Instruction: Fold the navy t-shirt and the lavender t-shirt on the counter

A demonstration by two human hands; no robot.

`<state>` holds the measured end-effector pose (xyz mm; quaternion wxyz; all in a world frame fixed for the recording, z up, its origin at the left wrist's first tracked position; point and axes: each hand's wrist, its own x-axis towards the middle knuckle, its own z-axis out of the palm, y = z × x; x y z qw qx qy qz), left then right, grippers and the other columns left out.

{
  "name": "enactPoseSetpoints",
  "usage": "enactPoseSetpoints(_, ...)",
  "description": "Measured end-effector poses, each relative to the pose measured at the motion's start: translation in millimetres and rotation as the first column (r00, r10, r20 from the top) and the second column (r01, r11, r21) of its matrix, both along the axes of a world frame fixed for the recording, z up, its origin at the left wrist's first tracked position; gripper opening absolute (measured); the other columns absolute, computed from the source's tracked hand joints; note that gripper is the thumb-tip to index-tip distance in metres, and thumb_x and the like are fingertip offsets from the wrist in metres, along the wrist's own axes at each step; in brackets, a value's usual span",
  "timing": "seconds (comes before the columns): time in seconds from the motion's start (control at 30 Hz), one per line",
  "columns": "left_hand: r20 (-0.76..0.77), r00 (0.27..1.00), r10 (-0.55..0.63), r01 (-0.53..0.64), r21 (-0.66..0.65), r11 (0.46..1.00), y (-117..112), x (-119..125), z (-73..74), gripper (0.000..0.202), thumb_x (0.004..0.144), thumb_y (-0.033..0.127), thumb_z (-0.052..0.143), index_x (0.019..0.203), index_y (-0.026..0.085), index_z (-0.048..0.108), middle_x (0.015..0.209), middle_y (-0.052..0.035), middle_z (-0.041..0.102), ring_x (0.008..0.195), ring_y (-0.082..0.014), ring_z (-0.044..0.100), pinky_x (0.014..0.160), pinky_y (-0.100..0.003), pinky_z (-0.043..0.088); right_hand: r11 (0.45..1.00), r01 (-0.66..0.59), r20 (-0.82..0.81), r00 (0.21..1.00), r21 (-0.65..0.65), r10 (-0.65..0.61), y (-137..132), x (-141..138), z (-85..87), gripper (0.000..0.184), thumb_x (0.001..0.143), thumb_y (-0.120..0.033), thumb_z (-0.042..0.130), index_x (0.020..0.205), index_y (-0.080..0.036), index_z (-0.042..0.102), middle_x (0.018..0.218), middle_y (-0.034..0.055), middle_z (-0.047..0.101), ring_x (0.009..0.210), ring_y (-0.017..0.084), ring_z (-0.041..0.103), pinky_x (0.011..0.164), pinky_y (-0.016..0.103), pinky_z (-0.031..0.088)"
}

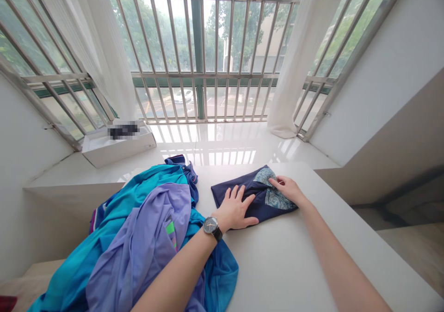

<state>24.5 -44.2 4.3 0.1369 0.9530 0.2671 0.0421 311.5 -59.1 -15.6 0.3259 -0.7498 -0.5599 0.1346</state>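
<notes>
A folded navy garment [225, 191] with a teal patterned panel [274, 197] lies on the white table [294, 256]. My left hand [236, 208], a watch on its wrist, lies flat on the garment's near left part with fingers spread. My right hand [287, 188] rests on the patterned panel, fingers curled and pinching the fabric's edge near the top fold.
A heap of clothes, teal [138, 187], purple [145, 247] and blue, covers the table's left side. A white box [118, 143] sits on the glossy window sill behind. Barred windows and white curtains [291, 71] stand beyond.
</notes>
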Motion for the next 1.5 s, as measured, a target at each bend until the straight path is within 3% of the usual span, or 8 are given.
enactPoseSetpoints(0.3, 0.004, 0.999, -0.053, 0.053, -0.077, 0.996, 13, -8, 12.3, 0.094, 0.080, 0.070, 0.054, 0.153, 0.023, 0.020, 0.158, -0.0167, 0.025, 0.144, -0.0400, 0.022, 0.113, -0.057, 0.022, 0.991, 0.133, 0.226, 0.966, -0.027, -0.124, -5, -4, 2.9, 0.037, 0.081, -0.057, 0.053, 0.064, -0.024, 0.055, 0.067, 0.0030, 0.063, 0.064, 0.020, 0.057, 0.062, 0.032, 0.042)
enactPoseSetpoints(0.43, 0.002, 0.994, 0.111, -0.110, -0.121, 0.987, 39, -29, 34.1, 0.076, 0.087, 0.053, 0.055, 0.148, 0.014, 0.032, 0.142, -0.0177, 0.048, 0.129, -0.0308, 0.048, 0.104, -0.041, 0.041, 0.964, 0.119, 0.392, 0.896, 0.240, -0.208, -9, -21, 16.0, 0.027, 0.089, -0.042, 0.048, 0.093, -0.021, 0.064, 0.097, 0.0128, 0.067, 0.091, 0.029, 0.060, 0.077, 0.039, 0.047)
enactPoseSetpoints(0.63, -0.052, 0.983, 0.176, -0.178, -0.041, 0.983, 50, -40, 44.6, 0.025, 0.089, 0.036, 0.054, 0.104, 0.020, 0.065, 0.106, -0.0086, 0.066, 0.101, -0.0241, 0.063, 0.086, -0.032, 0.049, 0.956, -0.257, 0.454, 0.875, 0.139, 0.169, 0, -48, 0.1, 0.054, 0.092, -0.054, 0.044, 0.131, -0.019, 0.056, 0.137, 0.0148, 0.055, 0.130, 0.032, 0.046, 0.109, 0.048, 0.036)
enactPoseSetpoints(0.97, -0.220, 0.971, 0.091, -0.134, -0.188, 0.973, 33, -27, 45.3, 0.022, 0.076, 0.043, 0.065, 0.079, 0.023, 0.071, 0.080, -0.0034, 0.072, 0.077, -0.0208, 0.066, 0.066, -0.028, 0.048, 0.924, -0.379, 0.423, 0.831, -0.040, 0.360, 24, -22, -9.2, 0.068, 0.085, -0.063, 0.053, 0.139, -0.022, 0.052, 0.148, 0.0123, 0.047, 0.140, 0.032, 0.036, 0.115, 0.050, 0.031)
enactPoseSetpoints(1.03, -0.214, 0.975, -0.053, -0.030, -0.366, 0.930, 21, -20, 48.7, 0.022, 0.078, 0.042, 0.062, 0.080, 0.022, 0.072, 0.076, -0.0026, 0.072, 0.073, -0.0190, 0.066, 0.063, -0.026, 0.048, 0.938, -0.344, 0.405, 0.865, 0.049, 0.296, 21, -16, -1.0, 0.066, 0.083, -0.061, 0.058, 0.136, -0.021, 0.055, 0.146, 0.0139, 0.049, 0.139, 0.033, 0.037, 0.114, 0.051, 0.032)
enactPoseSetpoints(1.17, -0.049, 0.945, -0.323, 0.191, -0.718, 0.669, 10, -10, 52.4, 0.023, 0.083, 0.036, 0.061, 0.095, 0.021, 0.073, 0.075, -0.0005, 0.072, 0.072, -0.0156, 0.067, 0.065, -0.023, 0.051, 0.934, -0.162, 0.233, 0.968, 0.319, 0.088, -17, -21, 8.3, 0.048, 0.091, -0.050, 0.050, 0.129, -0.023, 0.059, 0.136, 0.0124, 0.057, 0.129, 0.030, 0.049, 0.111, 0.051, 0.037)
enactPoseSetpoints(1.33, 0.296, 0.953, 0.065, 0.025, -0.291, 0.956, 15, -2, 40.2, 0.033, 0.094, 0.036, 0.046, 0.117, 0.020, 0.063, 0.113, -0.0076, 0.069, 0.105, -0.0204, 0.063, 0.094, -0.033, 0.049, 0.930, -0.287, 0.250, 0.941, 0.229, 0.229, -73, -53, 0.8, 0.041, 0.093, -0.045, 0.050, 0.129, -0.030, 0.060, 0.140, 0.0072, 0.055, 0.135, 0.029, 0.043, 0.113, 0.050, 0.037)
enactPoseSetpoints(1.5, 0.157, 0.988, -0.010, 0.002, 0.053, 0.999, 4, 7, 1.5, 0.071, 0.091, 0.056, 0.047, 0.149, 0.017, 0.032, 0.159, -0.0146, 0.025, 0.147, -0.0325, 0.018, 0.117, -0.051, 0.023, 0.936, -0.352, 0.365, 0.868, -0.025, 0.336, -77, -70, -16.9, 0.058, 0.094, -0.051, 0.044, 0.146, -0.024, 0.044, 0.154, 0.0116, 0.038, 0.143, 0.031, 0.032, 0.115, 0.052, 0.032)
